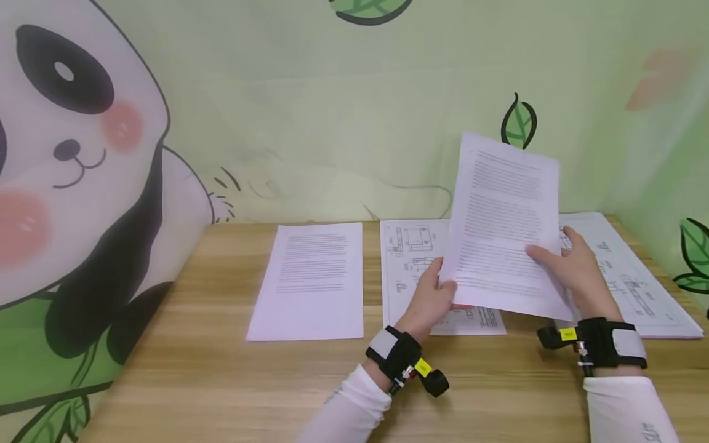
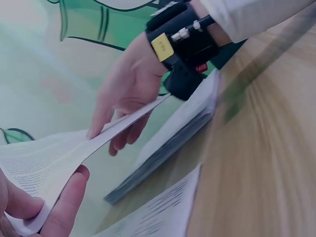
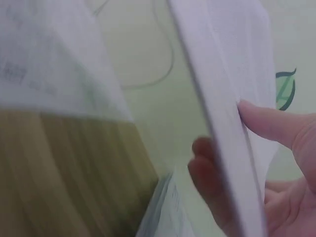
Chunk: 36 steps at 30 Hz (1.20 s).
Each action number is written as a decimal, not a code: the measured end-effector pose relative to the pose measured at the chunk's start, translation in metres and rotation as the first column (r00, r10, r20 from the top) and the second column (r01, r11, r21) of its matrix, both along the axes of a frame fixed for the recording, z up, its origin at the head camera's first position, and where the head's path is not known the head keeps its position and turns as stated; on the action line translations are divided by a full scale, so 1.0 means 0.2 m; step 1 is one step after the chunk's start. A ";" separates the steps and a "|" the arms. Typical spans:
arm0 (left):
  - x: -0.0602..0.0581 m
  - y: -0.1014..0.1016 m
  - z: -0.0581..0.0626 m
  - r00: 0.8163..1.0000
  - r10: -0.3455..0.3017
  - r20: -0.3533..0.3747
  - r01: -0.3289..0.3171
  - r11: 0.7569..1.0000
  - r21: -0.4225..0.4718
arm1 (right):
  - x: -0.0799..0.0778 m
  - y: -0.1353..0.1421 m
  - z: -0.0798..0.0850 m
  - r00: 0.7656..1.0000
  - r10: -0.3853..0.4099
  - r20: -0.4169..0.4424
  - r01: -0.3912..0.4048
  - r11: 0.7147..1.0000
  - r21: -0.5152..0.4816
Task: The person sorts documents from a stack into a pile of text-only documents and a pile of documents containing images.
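Observation:
Both hands hold up printed paper (image 1: 501, 215), dense with lines of text, tilted above the table. My left hand (image 1: 429, 300) pinches its lower left corner, thumb in front and fingers behind. At the right edge my right hand (image 1: 576, 271) grips it, the thumb (image 3: 271, 121) on the printed face and the fingers (image 3: 205, 173) behind. Seen from the left wrist, the paper (image 2: 54, 158) bends between the two hands. Below it lies a sheet with technical drawings (image 1: 404, 307), partly hidden by the held paper.
A text page (image 1: 310, 314) lies on the wooden table (image 1: 221, 381) to the left. A thick stack of drawing sheets (image 1: 659, 301) rests at the right, partly behind my right hand. A wall cloth (image 1: 310, 123) with a panda and leaves rises behind the table.

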<state>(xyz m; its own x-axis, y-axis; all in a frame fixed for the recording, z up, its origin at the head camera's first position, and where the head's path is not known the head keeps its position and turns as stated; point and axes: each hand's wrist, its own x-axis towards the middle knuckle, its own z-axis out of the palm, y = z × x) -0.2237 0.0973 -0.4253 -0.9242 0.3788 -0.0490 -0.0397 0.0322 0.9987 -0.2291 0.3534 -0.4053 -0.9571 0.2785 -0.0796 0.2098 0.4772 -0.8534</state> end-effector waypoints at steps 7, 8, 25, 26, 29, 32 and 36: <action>-0.03 -0.19 0.05 0.999 0.046 -0.018 -0.046 0.999 -0.001 | 0.00 -0.15 0.09 0.996 0.065 -0.065 -0.080 0.960 -0.267; -0.03 -0.23 0.06 0.998 0.055 -0.014 -0.055 0.998 -0.005 | 0.00 -0.18 0.10 0.994 0.081 -0.069 -0.099 0.949 -0.301; -0.11 -0.74 0.20 0.956 0.257 -0.140 -0.279 0.945 -0.170 | 0.02 -0.67 0.12 0.961 0.176 -0.212 -0.256 0.856 -0.450; -0.12 -0.78 0.22 0.955 0.261 -0.140 -0.283 0.942 -0.179 | 0.03 -0.69 0.12 0.962 0.174 -0.210 -0.252 0.859 -0.445; -0.12 -0.88 0.26 0.955 0.263 -0.139 -0.288 0.934 -0.213 | 0.04 -0.74 0.13 0.963 0.192 -0.190 -0.256 0.869 -0.424; -0.12 -0.97 0.30 0.959 0.251 -0.128 -0.277 0.925 -0.261 | 0.04 -0.79 0.14 0.947 0.254 -0.196 -0.314 0.863 -0.396; -0.13 -1.09 0.31 0.964 0.251 -0.087 -0.266 0.906 -0.329 | 0.01 -0.88 0.14 0.923 0.338 -0.182 -0.382 0.848 -0.366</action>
